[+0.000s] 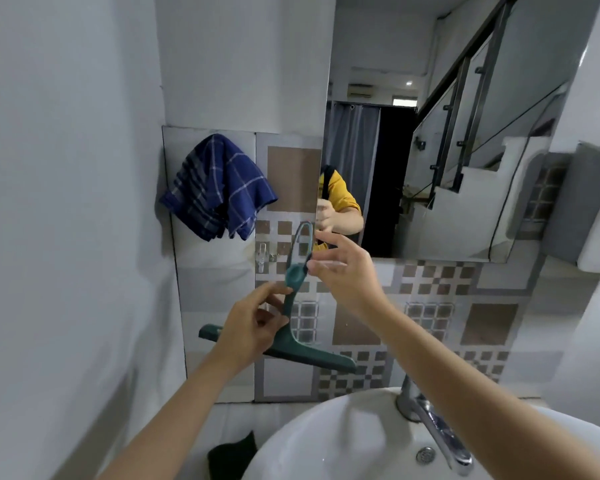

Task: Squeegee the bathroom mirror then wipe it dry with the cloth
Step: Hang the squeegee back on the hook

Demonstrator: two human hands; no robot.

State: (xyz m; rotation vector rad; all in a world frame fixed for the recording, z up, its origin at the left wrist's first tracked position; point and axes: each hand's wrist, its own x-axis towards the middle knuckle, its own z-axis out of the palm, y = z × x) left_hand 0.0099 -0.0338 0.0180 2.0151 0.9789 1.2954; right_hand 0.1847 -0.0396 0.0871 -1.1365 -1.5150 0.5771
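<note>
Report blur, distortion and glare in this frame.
Head view: right hand is motion-blurred at its fingertips beside the squeegee; wide-angle bowing bends the mirror edges and walls; soft, even light, faint sheen on the faucet; blue cloth fairly sharp.

teal squeegee: blade-down, below mirror | blue checked cloth: hung left

The squeegee pinched in the left hand looks like matt teal plastic. Up and left of that hand hangs a soft woven cloth, blue with pale checks. Above the right hand the mirror is smooth glossy glass. Behind both hands the tiles shine; below the right hand, a polished metal tap over a glossy white basin
</note>
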